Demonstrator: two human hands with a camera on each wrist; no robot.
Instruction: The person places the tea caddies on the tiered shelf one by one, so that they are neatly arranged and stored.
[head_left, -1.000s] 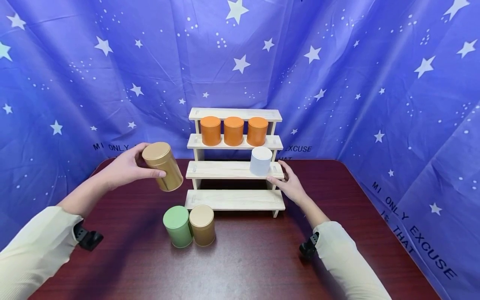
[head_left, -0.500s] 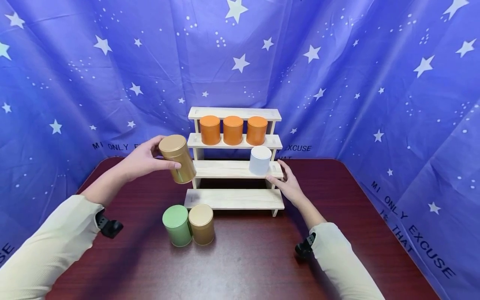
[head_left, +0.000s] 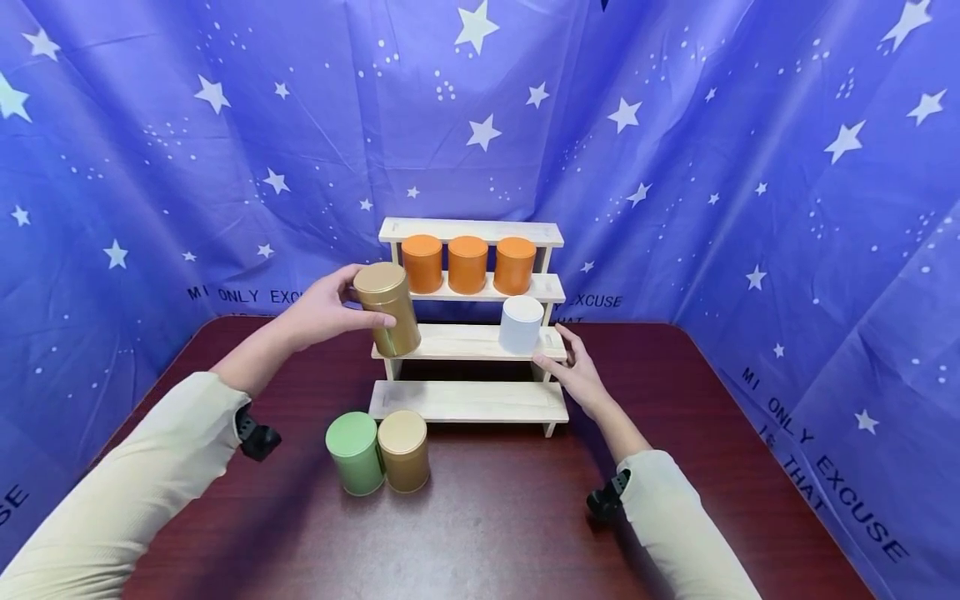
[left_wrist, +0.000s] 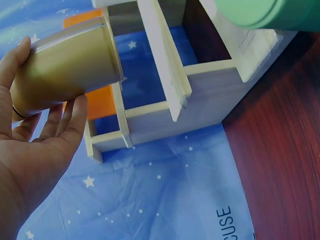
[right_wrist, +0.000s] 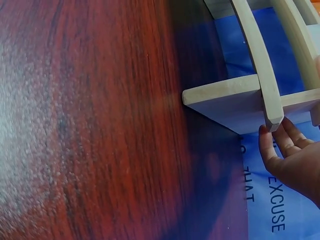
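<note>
My left hand [head_left: 324, 310] grips a gold lidded tin [head_left: 390, 312] around its side, thumb in front. The tin is slightly tilted and overlaps the left end of the second step from the bottom of a wooden tiered stand [head_left: 457, 342]. In the left wrist view the fingers curl under the gold tin [left_wrist: 70, 65], its base toward the stand's boards. My right hand [head_left: 579, 375] holds the right end of that same step, thumb at the front edge and fingers behind. A white tin [head_left: 521, 325] stands on this step near that hand.
Three orange tins [head_left: 467, 265] line the third step. A green tin [head_left: 355, 452] and another gold tin [head_left: 405, 452] stand side by side on the dark red table [head_left: 487, 517], in front of the stand's left side. A blue starry cloth [head_left: 480, 108] hangs behind.
My left hand has carried the gold tin rightward and slightly up, from left of the stand to over the second step's left end, tilting it more upright. The right hand keeps its place.
</note>
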